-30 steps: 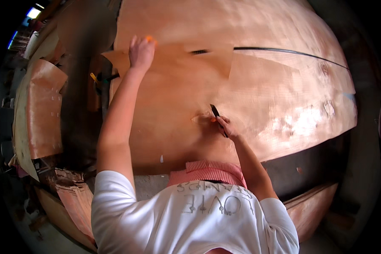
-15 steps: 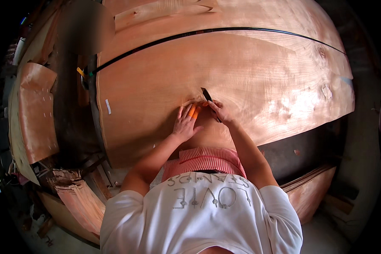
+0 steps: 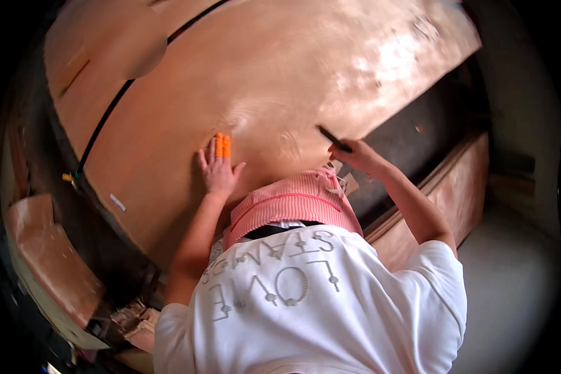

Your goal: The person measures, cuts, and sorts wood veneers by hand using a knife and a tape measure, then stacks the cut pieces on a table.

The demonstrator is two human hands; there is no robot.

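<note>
Nearest is the person's white shirt (image 3: pixel 349 305), and just beyond it a red-and-white striped apron (image 3: pixel 293 202) at the waist, close against the lower edge of a broad, thin wood sheet (image 3: pixel 168 140).

The left hand (image 3: pixel 219 176) lies palm down on that sheet, its fingers spread and gripping nothing; two of them wear orange covers (image 3: pixel 222 146). The right hand (image 3: pixel 359 156) is over the sheet's right-hand edge, its fingers closed around a slim dark tool (image 3: pixel 331 137). The tool's long axis slants from the grip up and to the left, so its free end points inward over the sheet, away from the body. Whether that end touches the wood or hangs just above it, I cannot tell.

Between the hands is a rippled mark (image 3: pixel 288 138) in the wood: to the right of the left fingers, and to the left of the tool's end, which is the nearer of the two. A paler knot (image 3: pixel 237 119) sits just beyond the left fingertips, nearer to the left hand.

Farther off, a white slip (image 3: pixel 117 202) lies near the sheet's left edge, a black strip (image 3: pixel 109 118) crosses the wood beyond the left hand, and a stack of sheets (image 3: pixel 455 187) stands to the right, past a dark gap.
</note>
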